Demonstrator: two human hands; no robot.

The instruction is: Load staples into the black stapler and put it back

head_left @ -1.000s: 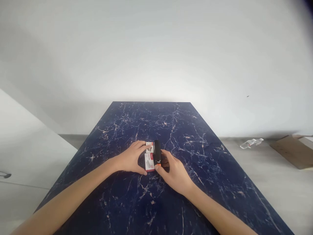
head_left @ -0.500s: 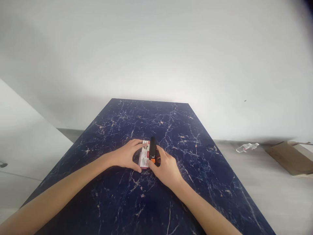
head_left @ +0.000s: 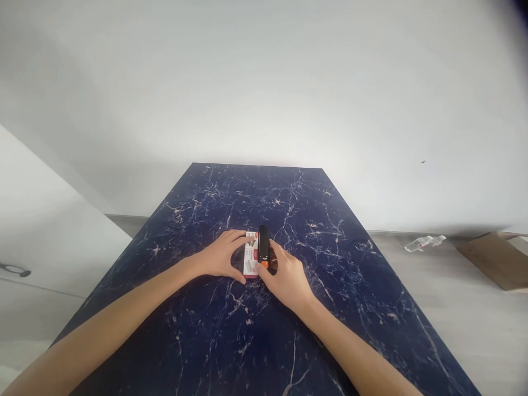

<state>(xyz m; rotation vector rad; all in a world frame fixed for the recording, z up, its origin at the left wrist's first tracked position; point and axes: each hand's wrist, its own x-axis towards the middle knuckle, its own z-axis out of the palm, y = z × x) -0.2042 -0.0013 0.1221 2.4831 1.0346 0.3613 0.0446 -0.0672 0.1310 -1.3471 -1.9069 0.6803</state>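
Observation:
A small white-and-red box (head_left: 251,263) with printed pictures, which looks like a staple box, lies on the dark blue marbled table. My left hand (head_left: 223,256) curves round it from the left, its index finger at the far end and its thumb at the near corner. Right beside the box stands a black stapler (head_left: 263,242) with an orange part at its near end. My right hand (head_left: 289,278) grips the stapler from the right, fingers along its far side and thumb at the near end, close to the box. Part of the stapler's right side is hidden by that hand.
The marbled table (head_left: 247,187) reaches towards a pale wall (head_left: 264,82). On the floor at the right lie clear plastic bottles (head_left: 421,243) and a brown cardboard box (head_left: 493,258). A white panel with a dark handle (head_left: 15,270) is at the left.
The whole view has shifted slightly, so the table and hands appear a little further right and higher. Both hands keep their places at the box and stapler, which stay side by side.

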